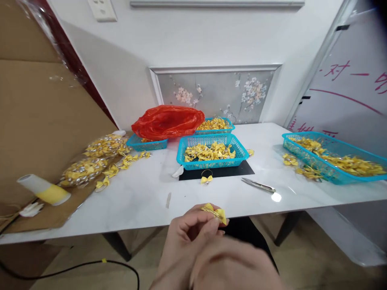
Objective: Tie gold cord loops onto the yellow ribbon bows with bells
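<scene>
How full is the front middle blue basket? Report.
Blue basket: partly full; yellow ribbon bows lie inside, its back wall showing above them.

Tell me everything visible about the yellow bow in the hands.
The yellow bow looks like ribbon, with two flared lobes and thin gold-coloured strands. It slants down rightward, pinched in the left hand, near the front edge of the table. The right hand is blurred close by; whether it touches the bow is hidden.

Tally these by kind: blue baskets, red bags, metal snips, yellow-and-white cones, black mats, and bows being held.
Blue baskets: 4
Red bag: 1
Metal snips: 1
Yellow-and-white cone: 1
Black mat: 1
Held yellow bow: 1
Total: 9
</scene>
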A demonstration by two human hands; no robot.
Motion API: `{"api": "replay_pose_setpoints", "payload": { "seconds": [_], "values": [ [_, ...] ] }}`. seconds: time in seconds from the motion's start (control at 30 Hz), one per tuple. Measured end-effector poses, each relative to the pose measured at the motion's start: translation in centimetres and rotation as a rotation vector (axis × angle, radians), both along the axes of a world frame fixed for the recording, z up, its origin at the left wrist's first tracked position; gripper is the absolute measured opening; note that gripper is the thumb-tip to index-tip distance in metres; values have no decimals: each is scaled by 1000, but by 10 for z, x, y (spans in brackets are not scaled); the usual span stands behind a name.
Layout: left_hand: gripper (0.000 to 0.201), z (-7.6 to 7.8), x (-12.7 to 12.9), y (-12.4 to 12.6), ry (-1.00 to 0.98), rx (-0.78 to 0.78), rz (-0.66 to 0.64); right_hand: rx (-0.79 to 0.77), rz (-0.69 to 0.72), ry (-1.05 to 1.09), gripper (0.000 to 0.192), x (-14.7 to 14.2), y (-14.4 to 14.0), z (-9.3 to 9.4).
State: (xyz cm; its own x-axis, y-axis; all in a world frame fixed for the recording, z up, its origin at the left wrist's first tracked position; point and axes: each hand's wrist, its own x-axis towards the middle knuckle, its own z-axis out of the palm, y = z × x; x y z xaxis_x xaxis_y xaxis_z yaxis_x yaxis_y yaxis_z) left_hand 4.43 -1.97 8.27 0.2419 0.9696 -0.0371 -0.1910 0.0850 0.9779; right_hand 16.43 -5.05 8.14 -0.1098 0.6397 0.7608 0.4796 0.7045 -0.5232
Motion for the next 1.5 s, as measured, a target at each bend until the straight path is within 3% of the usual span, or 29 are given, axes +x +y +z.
{"api": "replay_pose_setpoints", "payload": {
  "seconds": [0.13,0.33,0.57,0.7,1.23,1.5],
  "values": [
    [8,-1,-3,-4,3,111,-3,-19,-16,83,26,11,5,-10],
    [15,-8,-6,-7,-32,69,-14,67,-106,-8,17,25,11,-19],
    [25,-5,-6,-6,92,85,61,172,-186,-221,16,27,13,-15],
    [25,-5,-4,-7,54,39,45,148,-224,-265,22,30,14,-13],
    [28,-4,-1,-4,-2,-17,26,68,-159,-207,23,34,18,-12],
    [29,-8,-2,-3,137,114,-4,68,-167,-178,18,28,17,-18]
  ]
}}
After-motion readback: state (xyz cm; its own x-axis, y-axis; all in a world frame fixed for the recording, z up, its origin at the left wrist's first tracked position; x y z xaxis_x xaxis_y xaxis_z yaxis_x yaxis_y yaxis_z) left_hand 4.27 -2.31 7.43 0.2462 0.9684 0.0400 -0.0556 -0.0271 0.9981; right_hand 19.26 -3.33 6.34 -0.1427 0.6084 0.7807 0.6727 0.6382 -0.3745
